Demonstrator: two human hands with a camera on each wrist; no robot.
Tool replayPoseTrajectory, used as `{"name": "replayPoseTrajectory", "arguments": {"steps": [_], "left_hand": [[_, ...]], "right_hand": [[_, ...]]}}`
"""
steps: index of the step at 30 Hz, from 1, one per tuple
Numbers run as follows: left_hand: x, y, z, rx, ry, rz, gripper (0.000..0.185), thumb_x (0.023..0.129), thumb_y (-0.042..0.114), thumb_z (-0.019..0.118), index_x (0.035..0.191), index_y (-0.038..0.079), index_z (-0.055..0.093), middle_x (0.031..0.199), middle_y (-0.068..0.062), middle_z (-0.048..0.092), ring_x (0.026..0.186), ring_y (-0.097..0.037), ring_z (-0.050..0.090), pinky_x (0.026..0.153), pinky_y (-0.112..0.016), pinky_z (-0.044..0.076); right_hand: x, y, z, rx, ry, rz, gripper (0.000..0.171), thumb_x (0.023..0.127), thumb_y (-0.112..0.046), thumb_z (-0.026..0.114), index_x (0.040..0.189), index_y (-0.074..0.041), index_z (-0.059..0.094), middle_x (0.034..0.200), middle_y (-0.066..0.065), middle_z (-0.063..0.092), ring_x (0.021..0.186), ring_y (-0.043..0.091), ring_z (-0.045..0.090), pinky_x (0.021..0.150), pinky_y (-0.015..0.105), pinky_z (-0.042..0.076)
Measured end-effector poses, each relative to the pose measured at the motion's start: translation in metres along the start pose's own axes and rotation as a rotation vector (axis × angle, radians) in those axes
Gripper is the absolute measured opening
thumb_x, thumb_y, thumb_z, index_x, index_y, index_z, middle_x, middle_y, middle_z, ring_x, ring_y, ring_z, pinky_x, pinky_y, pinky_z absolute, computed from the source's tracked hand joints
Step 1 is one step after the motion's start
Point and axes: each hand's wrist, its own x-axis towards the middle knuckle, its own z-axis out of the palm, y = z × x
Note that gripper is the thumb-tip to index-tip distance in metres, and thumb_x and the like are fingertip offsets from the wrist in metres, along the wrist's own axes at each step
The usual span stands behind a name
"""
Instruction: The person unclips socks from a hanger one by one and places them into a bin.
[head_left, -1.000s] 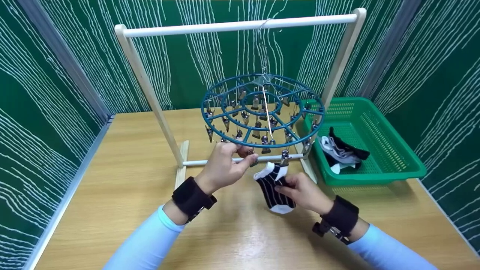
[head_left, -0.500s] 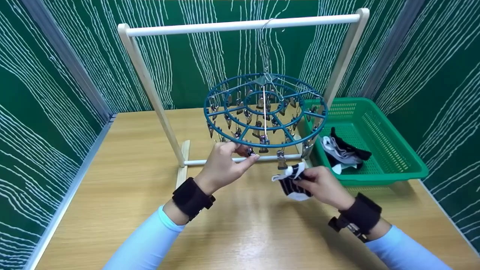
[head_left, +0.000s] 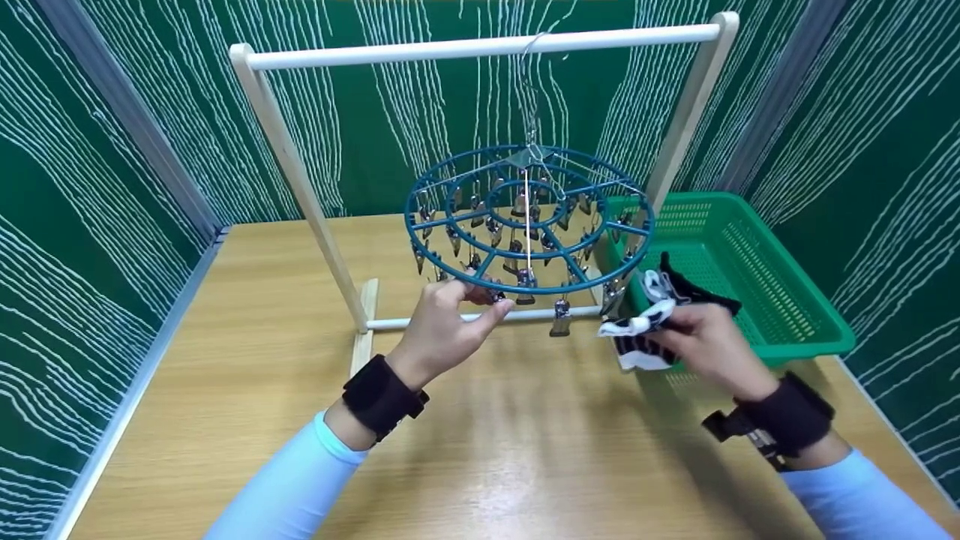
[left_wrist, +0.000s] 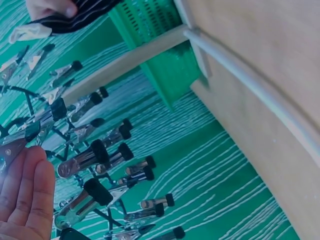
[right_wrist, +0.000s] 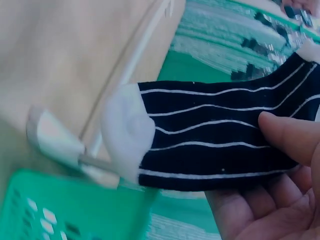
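Since a second ago the right hand (head_left: 709,341) has carried the striped sock (head_left: 637,337) away from beneath the left hand, rightward and up to the near rim of the green basket (head_left: 780,300). Its thumb and fingers pinch the sock — dark with thin white stripes and a white toe. The left hand (head_left: 442,330) stays put, fingers closed on a metal clip (head_left: 491,294) at the front edge of the round blue peg hanger (head_left: 529,217). The hands are well apart — a free clip (head_left: 559,319) hangs between them.
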Motion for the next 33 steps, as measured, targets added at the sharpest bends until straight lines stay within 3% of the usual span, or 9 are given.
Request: {"name": "replayPoseTrajectory", "arguments": {"steps": [4, 6, 11, 15, 17, 19, 25, 30, 33], "left_hand": [[0.000, 0.000, 0.001, 0.005, 0.007, 0.017, 0.020, 0.102, 0.015, 0.077, 0.110, -0.003, 0.078, 0.099, -0.014, 0.082, 0.091, -0.027, 0.079, 0.088, -0.041, 0.065], [-0.001, 0.000, 0.001, 0.003, 0.009, 0.021, 0.019, 0.102, 0.014, 0.077, 0.110, -0.003, 0.077, 0.099, -0.014, 0.082, 0.091, -0.027, 0.079, 0.088, -0.042, 0.065], [-0.002, -0.003, 0.002, 0.004, 0.006, 0.022, 0.017, 0.101, 0.015, 0.078, 0.108, -0.001, 0.078, 0.098, -0.013, 0.082, 0.091, -0.026, 0.079, 0.088, -0.040, 0.064], [-0.002, -0.003, 0.002, 0.008, 0.009, 0.021, 0.018, 0.101, 0.016, 0.079, 0.107, -0.001, 0.078, 0.097, -0.013, 0.082, 0.091, -0.027, 0.079, 0.088, -0.041, 0.064], [-0.002, -0.003, 0.002, 0.010, 0.012, 0.021, 0.018, 0.100, 0.016, 0.080, 0.106, -0.001, 0.078, 0.097, -0.013, 0.082, 0.091, -0.027, 0.079, 0.087, -0.040, 0.064], [-0.002, -0.004, 0.003, 0.011, 0.013, 0.020, 0.018, 0.100, 0.016, 0.080, 0.105, -0.001, 0.078, 0.096, -0.013, 0.082, 0.091, -0.027, 0.079, 0.087, -0.040, 0.064], [-0.001, -0.004, 0.003, 0.004, 0.010, 0.013, 0.019, 0.100, 0.017, 0.080, 0.106, -0.001, 0.079, 0.098, -0.014, 0.082, 0.092, -0.028, 0.079, 0.088, -0.043, 0.064], [-0.001, -0.004, 0.003, 0.002, 0.008, 0.006, 0.020, 0.100, 0.017, 0.079, 0.108, -0.002, 0.078, 0.101, -0.015, 0.082, 0.094, -0.029, 0.080, 0.090, -0.044, 0.065], [-0.001, -0.004, 0.003, 0.003, 0.002, 0.004, 0.022, 0.101, 0.017, 0.079, 0.110, -0.003, 0.078, 0.103, -0.016, 0.082, 0.095, -0.030, 0.080, 0.091, -0.043, 0.065]], "right_hand": [[0.003, 0.003, -0.020, -0.054, 0.037, 0.048, 0.012, 0.095, 0.005, 0.075, 0.105, 0.007, 0.081, 0.091, 0.017, 0.078, 0.061, 0.002, 0.046, 0.053, 0.020, 0.043], [0.005, 0.005, -0.028, -0.079, 0.058, 0.049, 0.013, 0.096, 0.004, 0.073, 0.106, 0.007, 0.081, 0.092, 0.015, 0.080, 0.062, 0.001, 0.049, 0.055, 0.019, 0.044], [0.014, 0.010, -0.050, -0.093, 0.088, 0.068, 0.017, 0.102, -0.001, 0.070, 0.113, 0.007, 0.080, 0.094, -0.004, 0.081, 0.074, -0.004, 0.060, 0.063, 0.014, 0.051], [0.023, 0.013, -0.066, -0.111, 0.116, 0.091, 0.020, 0.103, -0.004, 0.069, 0.116, 0.007, 0.080, 0.086, -0.024, 0.073, 0.068, -0.002, 0.056, 0.057, 0.015, 0.047], [0.028, 0.015, -0.073, -0.130, 0.131, 0.102, 0.021, 0.103, -0.003, 0.068, 0.116, 0.008, 0.080, 0.083, -0.027, 0.070, 0.065, -0.001, 0.055, 0.055, 0.016, 0.046], [0.033, 0.017, -0.079, -0.159, 0.147, 0.117, 0.022, 0.103, -0.003, 0.068, 0.117, 0.008, 0.079, 0.084, -0.018, 0.074, 0.063, -0.001, 0.054, 0.051, 0.018, 0.044], [0.051, 0.025, -0.092, -0.235, 0.189, 0.155, 0.025, 0.103, -0.005, 0.066, 0.121, 0.009, 0.078, 0.104, 0.030, 0.079, 0.063, -0.006, 0.058, 0.049, 0.016, 0.049], [0.065, 0.034, -0.099, -0.297, 0.242, 0.126, 0.027, 0.103, -0.004, 0.065, 0.123, 0.011, 0.075, 0.107, 0.036, 0.076, 0.054, -0.004, 0.051, 0.046, 0.016, 0.040], [0.075, 0.041, -0.100, -0.336, 0.263, 0.113, 0.028, 0.102, -0.002, 0.064, 0.123, 0.012, 0.075, 0.108, 0.038, 0.075, 0.055, 0.005, 0.050, 0.048, 0.017, 0.034]]}}
